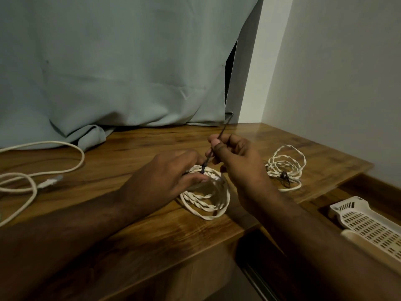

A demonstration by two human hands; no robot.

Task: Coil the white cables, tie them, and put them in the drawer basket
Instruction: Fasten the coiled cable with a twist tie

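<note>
A coiled white cable (206,203) lies on the wooden desk (141,231) at the middle. My left hand (171,172) pinches the top of this coil, where a black zip tie (211,152) wraps it. My right hand (236,161) grips the tie's long tail, which points up and to the right. A second coiled white cable (286,168) with a black tie around it rests on the desk to the right. A loose white cable (32,170) with a plug sprawls at the far left. The white slotted drawer basket (368,227) sits in the open drawer at lower right.
A grey-green curtain (121,68) hangs behind the desk and bunches on its back edge. A white wall (338,83) stands at the right. The desk's front edge runs diagonally, and the drawer sits below its right end.
</note>
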